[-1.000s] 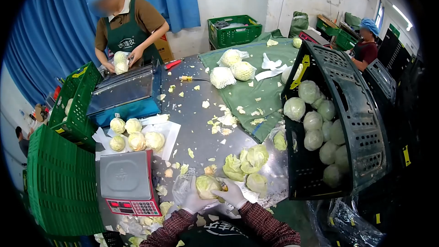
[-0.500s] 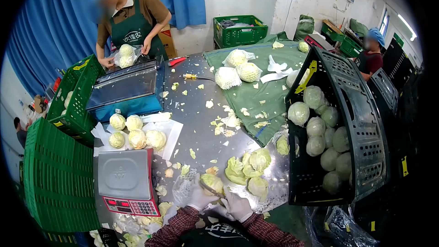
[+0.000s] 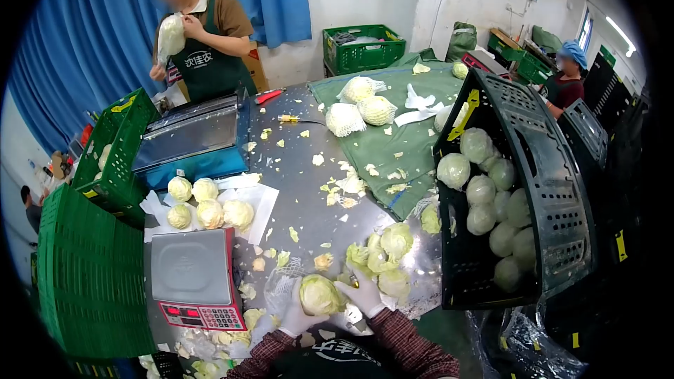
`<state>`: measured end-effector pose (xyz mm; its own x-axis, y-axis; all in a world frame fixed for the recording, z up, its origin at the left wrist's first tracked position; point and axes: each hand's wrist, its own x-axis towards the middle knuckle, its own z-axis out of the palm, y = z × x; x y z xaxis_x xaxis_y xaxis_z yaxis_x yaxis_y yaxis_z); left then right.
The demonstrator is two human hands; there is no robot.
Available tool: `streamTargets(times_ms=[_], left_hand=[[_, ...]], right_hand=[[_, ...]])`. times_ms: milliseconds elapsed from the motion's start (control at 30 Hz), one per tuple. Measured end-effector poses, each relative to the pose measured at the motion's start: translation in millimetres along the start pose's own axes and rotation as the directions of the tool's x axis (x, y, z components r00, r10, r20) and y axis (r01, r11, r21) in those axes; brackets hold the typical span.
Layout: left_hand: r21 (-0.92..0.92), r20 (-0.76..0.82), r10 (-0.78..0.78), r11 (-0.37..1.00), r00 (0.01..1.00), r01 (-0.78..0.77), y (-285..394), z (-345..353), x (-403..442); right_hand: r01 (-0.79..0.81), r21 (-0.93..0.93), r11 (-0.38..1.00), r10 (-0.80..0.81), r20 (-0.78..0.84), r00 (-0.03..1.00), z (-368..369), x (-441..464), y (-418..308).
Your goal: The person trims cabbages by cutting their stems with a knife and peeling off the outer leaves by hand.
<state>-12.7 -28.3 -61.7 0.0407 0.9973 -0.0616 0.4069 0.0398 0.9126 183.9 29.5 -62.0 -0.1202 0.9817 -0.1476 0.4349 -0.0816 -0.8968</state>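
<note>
My left hand (image 3: 296, 314), in a white glove, is wrapped round the left side of a pale green cabbage (image 3: 321, 295) near the table's front edge. On the cabbage's right side is my right hand (image 3: 365, 293), also gloved, closed on a knife (image 3: 354, 282) of which only a small yellowish part of the handle shows. White foam netting (image 3: 278, 285) lies just left of the cabbage. Loose green cabbage leaves (image 3: 393, 242) are piled behind and right of my right hand.
A red-framed scale (image 3: 191, 270) stands left, with small cabbages (image 3: 209, 213) on paper behind it. At right, a black crate (image 3: 449, 288) holds wrapped cabbages. Netted cabbages (image 3: 345, 119) rest on green cloth (image 3: 393, 161). A co-worker (image 3: 210, 56) lifts a bagged cabbage across the table.
The knife has come away from the cabbage's face to its right side, and my right hand has shifted with it. The co-worker has raised the bagged cabbage from the sealing machine to chest height.
</note>
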Motion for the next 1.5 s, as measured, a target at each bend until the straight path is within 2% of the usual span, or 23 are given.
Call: streamTargets(times_ms=[67, 133, 167, 267, 333, 467, 533, 700, 800, 867, 900, 967, 1067, 1100, 1133, 1200, 1267, 1300, 1333, 1367, 1400, 1433, 1500], left_hand=[[-0.133, 0.001, 0.038, 0.99, 0.999, -0.037, -20, -1, -6], [-0.503, -0.02, -0.174, 0.853, 0.985, 0.14, -16, 1, -8], [-0.202, -0.098, -0.211, 0.961, 0.973, 0.188, -6, -3, -4], [0.081, -0.195, -0.189, 0.975, 0.962, 0.208, -18, 0, -1], [-0.077, -0.105, -0.23, 0.972, 0.967, 0.223, -33, -4, -4], [-0.28, 0.007, -0.124, 0.952, 0.992, 0.121, -32, -10, -12], [-0.245, 0.038, -0.152, 0.957, 0.988, 0.156, -26, -14, -12], [-0.171, 0.088, -0.239, 0.953, 0.967, 0.251, -13, -28, -13], [-0.174, 0.063, -0.115, 0.977, 0.991, 0.125, -11, -24, -13], [-0.768, 0.216, -0.371, 0.507, 0.903, 0.392, -6, -13, -18], [-0.767, 0.217, -0.368, 0.508, 0.904, 0.391, -7, -4, -19], [-0.947, 0.321, -0.235, -0.066, 0.917, 0.315, -12, 14, -12], [-0.926, 0.376, -0.273, -0.077, 0.885, 0.37, -23, 25, -6], [-0.926, 0.376, -0.272, -0.084, 0.886, 0.367, -16, 26, -5], [-0.908, 0.398, -0.353, -0.021, 0.847, 0.418, -9, 26, -5], [-0.88, 0.411, -0.438, 0.041, 0.8, 0.474, -11, 20, -8], [-0.587, 0.672, -0.339, 0.299, 0.659, 0.752, -9, -6, -10], [-0.393, 0.599, -0.517, 0.476, 0.611, 0.787, -6, -25, -16], [-0.391, 0.598, -0.518, 0.477, 0.611, 0.787, 8, -42, -10], [-0.05, 0.361, -0.611, 0.742, 0.705, 0.669, 18, -57, -4], [0.357, 0.118, -0.564, 0.792, 0.818, 0.495, 23, -63, 0], [0.46, -0.076, -0.088, 0.881, 0.993, 0.114, 7, -55, 1], [0.477, -0.041, 0.064, 0.878, 0.997, -0.037, 13, -37, 23]], right_hand=[[-0.07, 0.052, 0.996, 0.057, 0.221, 0.974, 2, 4, 21], [0.049, 0.033, 0.998, -0.055, 0.211, 0.976, 20, -7, 26], [0.064, -0.032, 0.997, -0.057, 0.191, 0.98, 22, -14, 6], [0.174, -0.118, 0.978, -0.166, 0.078, 0.983, 18, -7, 4], [0.119, -0.498, 0.859, -0.144, -0.012, 0.99, 1, 16, 27], [0.064, -0.347, 0.936, -0.077, -0.024, 0.997, -29, 7, -33], [0.282, -0.122, 0.952, -0.233, 0.309, 0.922, -5, -12, -30], [0.359, -0.292, 0.887, -0.267, 0.309, 0.913, 16, -18, -26], [0.301, -0.318, 0.899, -0.251, 0.188, 0.95, 14, 0, -11], [0.235, -0.345, 0.909, -0.209, 0.11, 0.972, 1, 14, 7], [0.126, -0.425, 0.896, -0.099, 0.085, 0.991, -18, 20, 17], [0.024, -0.503, 0.864, 0.001, 0.048, 0.999, -32, 20, 8], [0.077, -0.533, 0.842, -0.129, -0.062, 0.99, -31, -7, -32], [0.166, -0.352, 0.921, -0.16, 0.048, 0.986, -20, -12, -29], [0.227, -0.146, 0.963, -0.206, 0.147, 0.967, -12, -15, -26], [0.171, -0.149, 0.974, -0.143, 0.183, 0.973, -1, -15, -25], [0.126, -0.154, 0.98, -0.09, 0.219, 0.972, 4, -7, -17], [0.063, -0.123, 0.99, -0.034, 0.225, 0.974, 4, 1, -5], [-0.002, -0.09, 0.996, 0.023, 0.229, 0.973, 3, 5, 1], [-0.037, -0.058, 0.998, 0.05, 0.239, 0.97, -1, 9, -3], [-0.037, -0.058, 0.998, 0.05, 0.24, 0.969, -1, 12, -5], [-0.005, -0.1, 0.995, 0.029, 0.244, 0.969, 1, 16, -8], [0.029, -0.142, 0.989, 0.008, 0.253, 0.967, 7, 18, -12]])
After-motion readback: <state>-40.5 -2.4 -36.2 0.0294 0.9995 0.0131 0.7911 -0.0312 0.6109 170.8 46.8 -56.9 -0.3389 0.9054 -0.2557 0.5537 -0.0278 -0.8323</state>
